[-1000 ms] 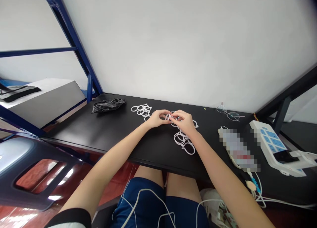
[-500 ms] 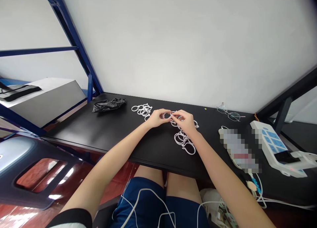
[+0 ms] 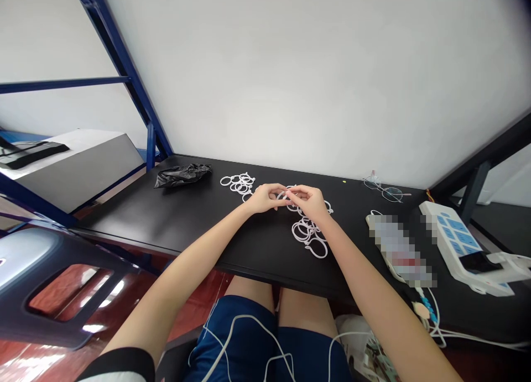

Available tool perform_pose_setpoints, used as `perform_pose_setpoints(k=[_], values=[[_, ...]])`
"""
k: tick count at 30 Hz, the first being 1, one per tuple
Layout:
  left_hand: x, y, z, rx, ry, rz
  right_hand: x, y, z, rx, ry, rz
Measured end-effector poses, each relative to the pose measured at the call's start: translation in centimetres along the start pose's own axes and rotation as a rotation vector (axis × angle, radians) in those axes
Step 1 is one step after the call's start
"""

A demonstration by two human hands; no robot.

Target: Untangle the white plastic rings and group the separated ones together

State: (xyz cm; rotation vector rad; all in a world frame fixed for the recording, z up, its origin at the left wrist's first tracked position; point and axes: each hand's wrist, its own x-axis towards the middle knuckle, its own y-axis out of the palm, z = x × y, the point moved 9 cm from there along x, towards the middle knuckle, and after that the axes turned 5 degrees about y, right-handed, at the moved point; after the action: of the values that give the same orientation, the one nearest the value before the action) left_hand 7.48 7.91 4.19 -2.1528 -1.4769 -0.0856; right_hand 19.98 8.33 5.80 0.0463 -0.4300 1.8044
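Note:
Both hands meet above the black desk, pinching one white plastic ring [image 3: 281, 194], probably a curtain ring. My left hand [image 3: 265, 198] grips its left side between thumb and fingers. From the other side, my right hand [image 3: 310, 201] holds it with thumb and fingertips closed; the exact contact is partly hidden. A pile of similar white rings [image 3: 310, 233] lies below and beside my right hand, some covered by it. Just left of my left hand is another cluster of white rings [image 3: 239, 183].
A crumpled black plastic bag [image 3: 182, 175] lies at the desk's left. To the right are eyeglasses [image 3: 382, 189], a phone [image 3: 400, 251] with a cable, and a white power strip [image 3: 460, 244]. The desk [image 3: 174, 221] meets a pale wall behind and blue frame posts [image 3: 141, 94] at left.
My fingers have shifted slightly around the ring, which now looks tilted and narrower between them. Both piles of rings and the other items stay in place.

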Motion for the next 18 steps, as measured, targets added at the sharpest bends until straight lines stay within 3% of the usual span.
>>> perform_pose_setpoints(k=[5,18], values=[[0.0,-0.2,-0.12,0.023,0.021,-0.039,-0.01,-0.04,0.15,0.025,0.006,-0.011],[0.04,0.3,0.19,-0.095,-0.022,0.04,-0.15,0.02,0.58,0.084,0.004,-0.009]])
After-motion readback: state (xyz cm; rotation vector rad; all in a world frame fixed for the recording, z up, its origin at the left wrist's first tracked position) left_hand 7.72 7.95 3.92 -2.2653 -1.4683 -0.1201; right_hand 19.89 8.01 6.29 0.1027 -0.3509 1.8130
